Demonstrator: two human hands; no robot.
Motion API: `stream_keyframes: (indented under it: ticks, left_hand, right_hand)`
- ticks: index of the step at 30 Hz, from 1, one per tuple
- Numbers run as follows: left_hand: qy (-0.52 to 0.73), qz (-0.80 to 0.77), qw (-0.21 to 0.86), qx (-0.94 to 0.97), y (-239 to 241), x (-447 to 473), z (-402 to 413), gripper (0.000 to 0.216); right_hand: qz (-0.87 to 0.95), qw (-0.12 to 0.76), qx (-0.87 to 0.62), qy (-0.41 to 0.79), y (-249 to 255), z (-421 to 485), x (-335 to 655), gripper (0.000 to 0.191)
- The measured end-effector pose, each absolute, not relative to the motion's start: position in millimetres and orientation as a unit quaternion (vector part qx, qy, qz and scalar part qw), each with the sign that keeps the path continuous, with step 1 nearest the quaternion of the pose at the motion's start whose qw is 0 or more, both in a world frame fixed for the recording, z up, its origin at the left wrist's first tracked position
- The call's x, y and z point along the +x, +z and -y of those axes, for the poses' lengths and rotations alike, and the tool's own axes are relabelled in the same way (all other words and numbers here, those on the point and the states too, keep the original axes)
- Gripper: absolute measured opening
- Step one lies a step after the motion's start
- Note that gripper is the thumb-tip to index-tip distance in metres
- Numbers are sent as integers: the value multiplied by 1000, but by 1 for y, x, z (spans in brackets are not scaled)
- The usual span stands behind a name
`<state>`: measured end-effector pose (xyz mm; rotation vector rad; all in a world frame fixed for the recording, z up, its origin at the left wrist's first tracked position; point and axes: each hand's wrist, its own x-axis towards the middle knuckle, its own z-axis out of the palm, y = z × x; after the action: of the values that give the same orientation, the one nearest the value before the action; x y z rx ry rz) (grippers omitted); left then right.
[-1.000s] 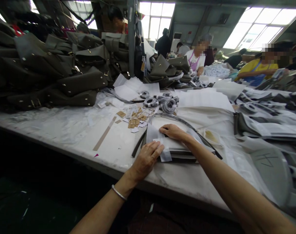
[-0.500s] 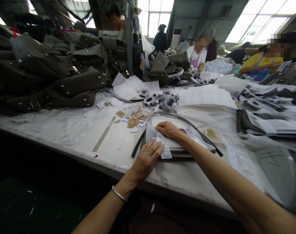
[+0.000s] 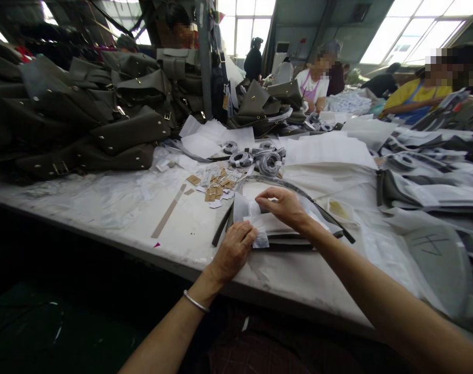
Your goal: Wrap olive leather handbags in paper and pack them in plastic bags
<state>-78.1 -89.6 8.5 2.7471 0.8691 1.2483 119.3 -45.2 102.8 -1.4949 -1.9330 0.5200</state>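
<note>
A flat dark olive bag piece (image 3: pixel 287 240) lies on the white worktable (image 3: pixel 182 223) in front of me, wrapped in white tissue paper (image 3: pixel 260 228). My left hand (image 3: pixel 233 250) is curled, its fingers gripping the near edge of the tissue. My right hand (image 3: pixel 284 206) is raised a little above the piece, its fingers pinching the tissue's far part. A dark strap (image 3: pixel 221 228) curves out from under the piece to the left.
Finished olive handbags (image 3: pixel 115 124) are piled at the back left. Small brown tags (image 3: pixel 215 186) and coiled grey straps (image 3: pixel 267 163) lie beyond my hands. White paper sheets (image 3: pixel 330 150) and wrapped pieces (image 3: pixel 427 195) fill the right. Other people work at the far end.
My left hand has gone from lying flat to curling on the tissue's edge. My right hand has lifted off the piece and now pinches the tissue.
</note>
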Motion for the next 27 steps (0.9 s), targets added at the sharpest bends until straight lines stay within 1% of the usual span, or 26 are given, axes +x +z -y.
stream_keyframes:
  ticks: [1, 2, 4, 6, 8, 9, 12, 15, 17, 19, 21, 24, 27]
  left_hand:
    - [402, -275, 2, 873, 9, -78, 90, 36]
    - [404, -273, 5, 873, 9, -78, 90, 34]
    - [399, -266, 16, 877, 9, -79, 90, 34]
    - [388, -259, 29, 884, 9, -80, 90, 38]
    - [379, -260, 43, 887, 9, -81, 90, 44]
    - [376, -261, 47, 888, 9, -81, 90, 47]
    - [368, -266, 45, 890, 9, -82, 90, 54]
    - [364, -262, 39, 893, 9, -82, 90, 56]
    - [364, -259, 39, 894, 9, -82, 90, 55]
    - [363, -261, 40, 893, 8, -82, 89, 53]
    - [366, -263, 33, 892, 8, -82, 89, 51]
    - [384, -258, 6, 887, 8, -81, 89, 46]
    - [403, -255, -15, 879, 8, -80, 88, 43]
  right_hand:
    - [749, 321, -545, 197, 109, 64, 121, 19]
    - [768, 307, -522, 207, 113, 84, 123, 21]
    - [808, 251, -479, 235, 115, 122, 126, 23]
    - [847, 183, -439, 237, 108, 153, 129, 22]
    - [876, 131, -414, 210, 95, 171, 130, 20]
    - [885, 114, -409, 191, 88, 175, 129, 24]
    - [898, 89, -408, 136, 67, 175, 123, 35]
    - [909, 72, -400, 87, 56, 167, 116, 33]
    - [914, 77, -394, 67, 50, 163, 112, 28]
    - [914, 106, -388, 47, 45, 160, 109, 23]
    - [909, 159, -385, 11, 40, 158, 108, 21]
    - [891, 242, -381, -51, 35, 155, 106, 23]
    - [887, 291, -355, -54, 35, 153, 100, 24]
